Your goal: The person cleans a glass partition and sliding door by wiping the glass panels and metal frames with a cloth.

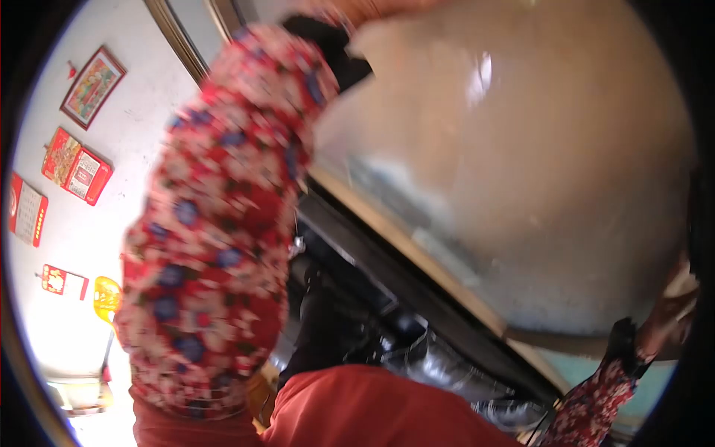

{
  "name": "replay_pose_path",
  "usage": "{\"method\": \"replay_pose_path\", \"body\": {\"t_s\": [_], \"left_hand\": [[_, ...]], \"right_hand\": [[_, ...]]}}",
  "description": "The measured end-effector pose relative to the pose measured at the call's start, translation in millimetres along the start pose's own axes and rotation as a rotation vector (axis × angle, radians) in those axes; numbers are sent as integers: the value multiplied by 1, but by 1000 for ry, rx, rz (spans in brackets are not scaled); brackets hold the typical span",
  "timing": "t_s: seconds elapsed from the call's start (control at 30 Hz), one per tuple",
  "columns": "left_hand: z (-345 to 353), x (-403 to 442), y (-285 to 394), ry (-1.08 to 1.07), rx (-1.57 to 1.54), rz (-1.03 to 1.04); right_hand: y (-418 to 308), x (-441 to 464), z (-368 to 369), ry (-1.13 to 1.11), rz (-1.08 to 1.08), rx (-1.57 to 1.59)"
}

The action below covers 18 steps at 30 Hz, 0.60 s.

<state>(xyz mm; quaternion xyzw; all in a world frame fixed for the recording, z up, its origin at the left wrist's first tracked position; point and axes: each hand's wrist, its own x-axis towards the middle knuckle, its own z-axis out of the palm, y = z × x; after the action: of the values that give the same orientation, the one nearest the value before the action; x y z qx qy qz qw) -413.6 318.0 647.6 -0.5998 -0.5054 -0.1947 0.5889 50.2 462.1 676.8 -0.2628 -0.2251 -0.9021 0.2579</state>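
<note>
A large, smooth, brownish-grey sheet (514, 171) with a bright glare spot fills the right half of the head view; its kind is unclear. My left hand (387, 9) is at its top edge, with the fingers cut off by the frame. The left arm stretches upward in a red floral sleeve (223, 216) with a black cuff. At the lower right, my right hand (670, 307) is at the sheet's right edge, blurred and partly in the dark rim of the view. Its fingers look curled, but what lies between them is hidden.
A pale wooden edge (417, 253) runs diagonally under the sheet, beside a dark shiny band. Below are black clothing (320, 328), crumpled clear plastic (439, 365) and red cloth (372, 410). A framed picture (93, 87) and red calendars (78, 165) hang on the white wall.
</note>
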Motion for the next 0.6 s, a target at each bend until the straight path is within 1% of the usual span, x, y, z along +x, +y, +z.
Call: {"method": "replay_pose_path", "body": {"t_s": [0.03, 0.07, 0.1, 0.13, 0.17, 0.2, 0.27, 0.3, 0.33, 0.4, 0.47, 0.5, 0.53, 0.57, 0.6], "left_hand": [[-2, 0, 4, -101, -240, -90], [-4, 3, 6, -197, -464, -166], [3, 0, 2, 103, -158, 3], [-11, 2, -1, -10, -118, -14], [-8, -1, -6, -30, -149, -8], [3, -6, -11, 22, -211, 1], [-3, -7, -22, -42, -313, -8], [-5, 5, -7, -65, -385, 17], [-5, 7, -11, -86, -460, 30], [-17, 5, -23, -99, -672, 167], [-33, -19, -65, -126, -594, 226], [-41, -37, -101, -105, -444, 101], [-60, -71, -153, -76, -304, -25], [-49, -96, -199, -34, -16, -186], [-54, -109, -244, 32, -151, -503]], "right_hand": [[-2, 9, -5, -21, 80, 330], [-1, 18, -9, -43, 135, 588], [-3, 31, -16, -76, 178, 776], [-6, 47, -23, -86, 226, 922], [-12, 65, -24, -104, 272, 1068], [-19, 84, -25, -113, 312, 1159], [-33, 122, -19, -114, 402, 1249], [-39, 128, -7, -119, 458, 1278], [-47, 148, 3, -99, 509, 1290], [-60, 190, 23, -58, 604, 1316], [-68, 255, 33, -80, 691, 1444], [-69, 294, 35, -104, 739, 1535], [-71, 333, 36, -126, 791, 1622], [-81, 366, 48, -14, 771, 1478], [-90, 400, 62, 43, 758, 1408]]}}
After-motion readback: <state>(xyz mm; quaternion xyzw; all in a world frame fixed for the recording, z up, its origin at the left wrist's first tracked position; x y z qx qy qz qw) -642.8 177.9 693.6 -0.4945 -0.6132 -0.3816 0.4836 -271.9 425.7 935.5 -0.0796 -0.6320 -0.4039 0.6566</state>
